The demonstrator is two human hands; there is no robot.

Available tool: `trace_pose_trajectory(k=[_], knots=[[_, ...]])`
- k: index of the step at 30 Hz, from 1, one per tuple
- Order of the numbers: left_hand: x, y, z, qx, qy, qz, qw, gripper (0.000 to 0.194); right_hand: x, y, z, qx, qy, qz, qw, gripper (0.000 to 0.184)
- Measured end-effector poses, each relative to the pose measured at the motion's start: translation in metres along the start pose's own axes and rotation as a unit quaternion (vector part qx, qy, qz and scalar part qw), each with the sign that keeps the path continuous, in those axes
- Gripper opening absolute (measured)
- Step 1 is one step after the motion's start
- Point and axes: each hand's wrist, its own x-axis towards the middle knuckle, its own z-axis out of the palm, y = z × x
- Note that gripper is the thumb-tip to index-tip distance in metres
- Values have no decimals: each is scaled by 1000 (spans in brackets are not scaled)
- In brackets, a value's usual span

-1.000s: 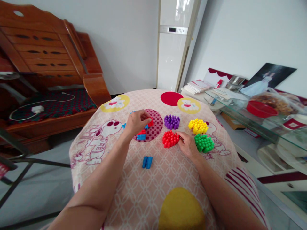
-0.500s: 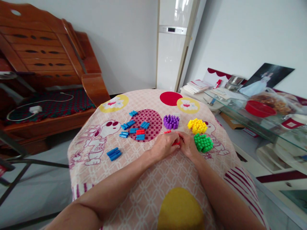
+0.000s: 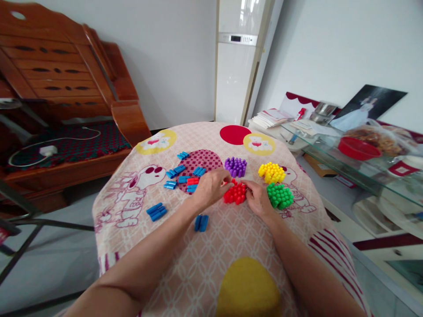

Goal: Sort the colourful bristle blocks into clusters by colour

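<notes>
Bunched on the surface (image 3: 244, 237) at the frame's centre, the red pegs (image 3: 235, 194) have the right hand (image 3: 259, 200) at their right edge and the left hand (image 3: 211, 187) at their upper left, both with fingers narrow; whether either grips a peg, I cannot tell. A light brace from the right and a straight upward pull from the left should best spare neighbouring pegs.

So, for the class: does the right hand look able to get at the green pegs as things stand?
Probably yes: the right hand sits beside the green pegs, with nothing visible between them. It points toward the red pegs, so it would likely need to turn outward.
</notes>
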Motion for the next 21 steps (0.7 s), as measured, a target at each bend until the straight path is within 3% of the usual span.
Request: trace_pose_trajectory(k=[3, 7, 16, 21], knots=[[0, -39, -20, 105, -36, -87, 990, 11, -1, 2, 1, -23, 3, 4, 1000, 48], [-6, -75, -35, 204, -123, -189, 952, 16, -1, 4, 2, -35, 9, -6, 999, 48], [-7, -80, -40, 172, -166, -146, 960, 14, 0, 4, 1, -38, 1, 1, 999, 49], [-6, -84, -41, 129, -133, -149, 971, 8, 0, 3, 2, -39, 0, 6, 999, 48]])
